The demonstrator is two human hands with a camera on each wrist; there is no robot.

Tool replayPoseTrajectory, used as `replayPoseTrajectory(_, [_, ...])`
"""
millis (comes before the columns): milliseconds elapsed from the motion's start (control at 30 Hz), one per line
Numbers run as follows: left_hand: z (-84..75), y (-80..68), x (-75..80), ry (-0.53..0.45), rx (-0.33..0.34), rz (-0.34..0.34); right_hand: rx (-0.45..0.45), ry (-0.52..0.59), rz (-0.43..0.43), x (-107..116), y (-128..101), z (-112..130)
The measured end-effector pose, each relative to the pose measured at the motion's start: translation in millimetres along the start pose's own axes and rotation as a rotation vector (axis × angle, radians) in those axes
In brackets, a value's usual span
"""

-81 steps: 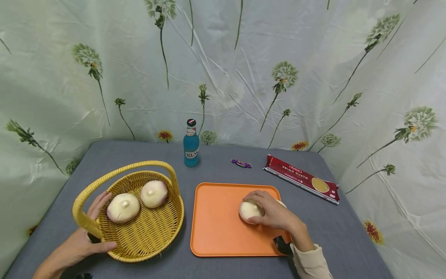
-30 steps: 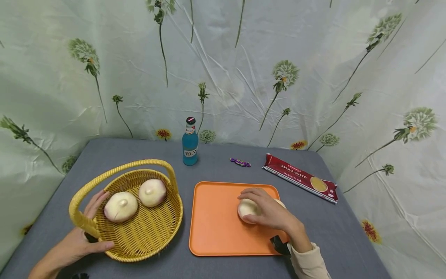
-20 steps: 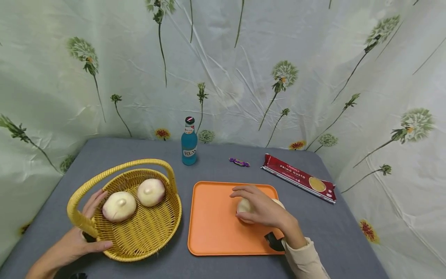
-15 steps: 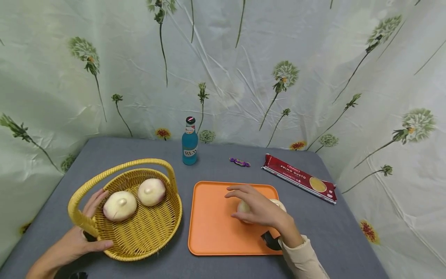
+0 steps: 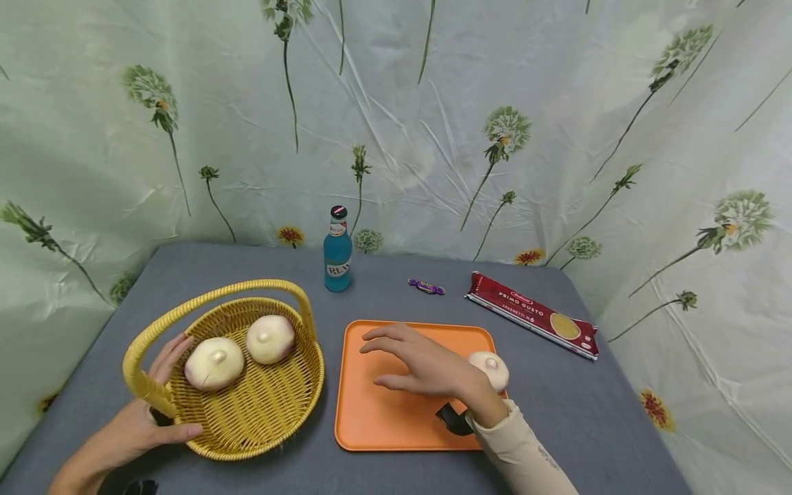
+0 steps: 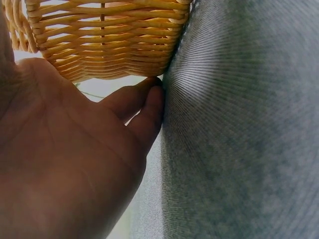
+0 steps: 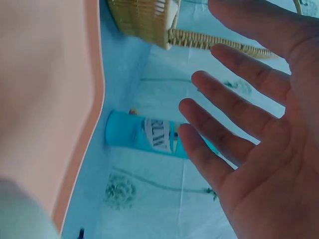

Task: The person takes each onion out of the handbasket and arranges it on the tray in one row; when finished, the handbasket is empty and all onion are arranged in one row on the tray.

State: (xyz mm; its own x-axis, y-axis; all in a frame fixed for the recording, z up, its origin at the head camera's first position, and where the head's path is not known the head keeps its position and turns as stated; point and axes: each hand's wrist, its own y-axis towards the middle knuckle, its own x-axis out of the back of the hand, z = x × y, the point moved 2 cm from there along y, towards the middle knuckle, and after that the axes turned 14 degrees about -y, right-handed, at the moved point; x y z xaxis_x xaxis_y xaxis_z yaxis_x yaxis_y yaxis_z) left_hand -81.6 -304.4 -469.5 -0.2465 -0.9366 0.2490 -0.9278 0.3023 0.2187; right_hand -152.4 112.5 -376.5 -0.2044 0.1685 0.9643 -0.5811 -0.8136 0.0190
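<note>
My left hand (image 5: 145, 409) holds the side of a yellow wicker basket (image 5: 247, 419), its thumb at the near rim and its fingers along the outer wall by the handle. In the left wrist view, two fingers reach down beside the woven wall (image 6: 109, 40). Inside the basket lie two round cream turnip-like vegetables, one at the left (image 5: 214, 364) and one farther back (image 5: 270, 339). My right hand (image 5: 427, 364) hovers over the orange tray (image 5: 365, 419), fingers spread, holding nothing. Another turnip-like vegetable (image 5: 491, 370) sits at the tray's right side, partly behind the wrist.
A blue bottle (image 5: 337, 258) stands upright behind the basket and tray. A purple-wrapped candy (image 5: 426, 287) and a red spaghetti pack (image 5: 532, 315) lie toward the back right. Flower-print cloth (image 5: 396, 124) hangs behind the grey table (image 5: 383, 474).
My right hand has let go of a turnip-like vegetable on the tray and moved left, fingers spreading; that vegetable is now hidden in the head view. The left hand stays at the basket.
</note>
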Motion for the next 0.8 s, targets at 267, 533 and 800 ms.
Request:
replayPoseTrajectory(267, [-0.9, -1.0, -0.9, 0.001, -0.018, -0.002, 0.117, -0.007, -0.041, 2.3, 19.6, 12.1])
replayPoseTrajectory(533, [-1.2, -3.7, 0.2, 0.008, 0.019, 0.001, 0.213, -0.039, -0.035, -0.5, 43.0, 26.7])
replayPoseTrajectory(800, [1.2, -1.6, -0.2, 0.017, 0.002, -0.006, 0.283, -0.038, 0.008, -1.5, 68.6, 38.5])
